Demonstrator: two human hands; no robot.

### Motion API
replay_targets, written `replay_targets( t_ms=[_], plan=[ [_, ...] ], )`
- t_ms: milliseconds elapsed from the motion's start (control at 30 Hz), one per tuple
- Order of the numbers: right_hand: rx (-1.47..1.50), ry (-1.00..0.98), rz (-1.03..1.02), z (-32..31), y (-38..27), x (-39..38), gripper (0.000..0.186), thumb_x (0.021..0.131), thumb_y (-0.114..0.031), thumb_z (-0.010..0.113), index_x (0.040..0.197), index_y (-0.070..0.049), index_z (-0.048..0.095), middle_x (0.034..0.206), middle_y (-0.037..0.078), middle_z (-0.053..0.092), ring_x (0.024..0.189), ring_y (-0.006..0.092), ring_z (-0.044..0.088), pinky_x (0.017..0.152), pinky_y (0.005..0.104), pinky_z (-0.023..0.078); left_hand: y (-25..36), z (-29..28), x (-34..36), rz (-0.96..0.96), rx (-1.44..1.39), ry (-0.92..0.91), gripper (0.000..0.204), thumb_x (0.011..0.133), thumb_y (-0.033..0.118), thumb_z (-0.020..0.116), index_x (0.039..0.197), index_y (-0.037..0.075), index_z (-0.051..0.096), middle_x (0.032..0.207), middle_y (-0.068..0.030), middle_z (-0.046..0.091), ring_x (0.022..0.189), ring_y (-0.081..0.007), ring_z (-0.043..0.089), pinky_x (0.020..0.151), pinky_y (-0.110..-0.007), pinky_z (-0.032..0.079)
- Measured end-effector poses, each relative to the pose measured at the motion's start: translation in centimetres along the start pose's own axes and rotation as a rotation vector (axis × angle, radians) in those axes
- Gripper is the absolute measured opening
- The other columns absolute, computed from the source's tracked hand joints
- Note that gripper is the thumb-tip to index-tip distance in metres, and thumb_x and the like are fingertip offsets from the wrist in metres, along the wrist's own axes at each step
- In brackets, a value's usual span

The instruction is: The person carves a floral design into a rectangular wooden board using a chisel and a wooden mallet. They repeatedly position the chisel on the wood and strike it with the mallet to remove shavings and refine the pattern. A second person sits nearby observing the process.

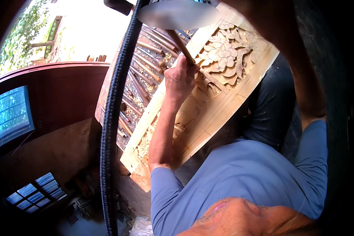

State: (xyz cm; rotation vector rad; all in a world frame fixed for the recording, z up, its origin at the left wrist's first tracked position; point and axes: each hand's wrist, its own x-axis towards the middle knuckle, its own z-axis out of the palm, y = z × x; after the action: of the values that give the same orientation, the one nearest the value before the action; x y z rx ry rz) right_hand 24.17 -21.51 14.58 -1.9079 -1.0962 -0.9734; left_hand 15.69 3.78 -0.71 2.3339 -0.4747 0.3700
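My left hand [180,80] is closed round the wooden handle of a carving chisel [179,42]. The handle slants up out of the fist, and the blade is hidden by the fingers. Under that hand lies a long, pale wooden board [208,125] with carved panels. A flower with leaves [225,57] stands out in relief in the panel beyond the hand. Much of the nearer panel is covered by my left forearm. My right arm [299,74] is raised at the upper right. Its hand runs into the top edge, in shadow, so its fingers do not show.
Several wooden-handled chisels [147,70] lie in a row among wood shavings on the bench, left of the board. A dark braided cable [120,106] crosses the view from top to bottom. A dark red panel [59,92] stands at the left, near a window [37,192].
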Motion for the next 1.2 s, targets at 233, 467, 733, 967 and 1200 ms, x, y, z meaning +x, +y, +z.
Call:
replay_targets(
  t_ms=[233,467,733,967,1200],
  plan=[
    [0.254,0.123,0.188,0.1,-0.2,0.4,0.052,0.084,0.009,0.065,0.134,-0.006,0.064,0.111,0.010,0.075,0.093,0.0195,0.073,0.080,0.0325,0.060,-1.1,0.1,-0.1,0.003,-0.020,-0.033,0.023,0.088,0.000,0.074,0.097,0.004,0.054,0.071,-0.0121,0.069,0.060,-0.0293,0.070,0.053,-0.039,0.053],
    [0.017,-0.079,0.088,0.4,0.5,0.0,0.049,0.088,0.003,0.066,0.135,-0.010,0.066,0.104,0.009,0.077,0.079,0.0189,0.074,0.071,0.0343,0.061,0.7,-0.1,0.3,0.016,0.021,-0.052,0.022,0.088,0.001,0.074,0.098,0.004,0.055,0.072,-0.0133,0.070,0.063,-0.0284,0.073,0.053,-0.039,0.054],
    [0.312,0.109,0.226,0.0,0.5,1.4,0.043,0.083,0.008,0.065,0.125,-0.001,0.066,0.097,0.006,0.073,0.082,0.0126,0.070,0.075,0.0289,0.059,-0.6,-1.0,-0.4,-0.115,-0.083,-0.031,0.023,0.089,-0.004,0.071,0.105,0.004,0.057,0.082,-0.0104,0.076,0.074,-0.0221,0.078,0.059,-0.033,0.059],
    [-0.058,-0.023,0.184,-0.7,-0.1,0.2,0.037,0.082,0.004,0.066,0.119,0.002,0.067,0.089,0.006,0.073,0.074,0.0139,0.070,0.064,0.0304,0.058,0.0,0.1,0.0,0.030,0.056,-0.045,0.023,0.087,-0.001,0.074,0.101,0.004,0.056,0.076,-0.0131,0.073,0.068,-0.0282,0.075,0.056,-0.037,0.056],
    [0.153,0.154,0.390,-1.0,-2.8,3.0,0.038,0.082,0.008,0.062,0.119,0.002,0.067,0.090,0.006,0.073,0.079,0.0161,0.071,0.074,0.0299,0.058,-0.7,0.0,0.0,-0.081,-0.102,-0.022,0.023,0.087,0.002,0.075,0.102,0.004,0.058,0.077,-0.0121,0.074,0.067,-0.0278,0.074,0.059,-0.036,0.056]
  ],
)
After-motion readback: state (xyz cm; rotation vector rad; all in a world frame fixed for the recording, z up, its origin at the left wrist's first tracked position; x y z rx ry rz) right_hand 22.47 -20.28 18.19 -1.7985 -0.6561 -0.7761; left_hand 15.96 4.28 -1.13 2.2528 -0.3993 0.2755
